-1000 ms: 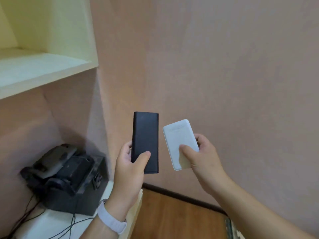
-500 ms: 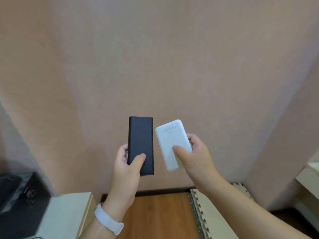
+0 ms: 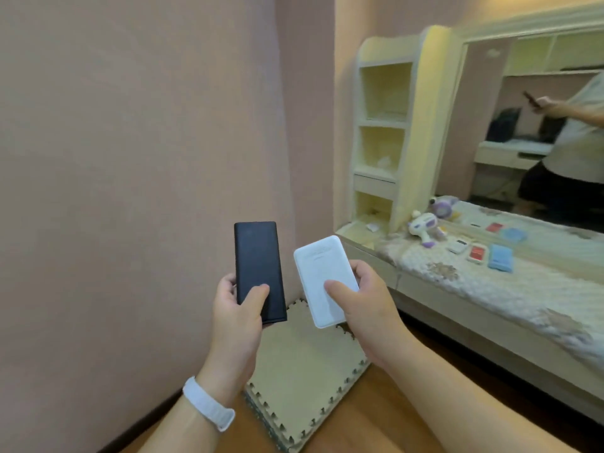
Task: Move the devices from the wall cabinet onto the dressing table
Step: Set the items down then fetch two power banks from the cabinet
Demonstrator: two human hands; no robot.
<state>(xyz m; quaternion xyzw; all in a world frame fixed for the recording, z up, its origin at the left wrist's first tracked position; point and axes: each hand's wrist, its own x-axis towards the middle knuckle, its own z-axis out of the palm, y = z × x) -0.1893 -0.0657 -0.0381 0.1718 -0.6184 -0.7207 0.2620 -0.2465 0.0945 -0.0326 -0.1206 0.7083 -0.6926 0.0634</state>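
I hold one device per hand, likely to clear both in one trip: my left hand (image 3: 235, 308) grips the black device (image 3: 258, 269), my right hand (image 3: 366, 302) the white device (image 3: 323, 279), thumbs across their faces. The dressing table (image 3: 474, 289) lies far right.

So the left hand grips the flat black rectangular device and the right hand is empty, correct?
Not quite: the head view shows the right hand gripping a white rounded plastic device. The left hand does grip the flat black rectangular device.
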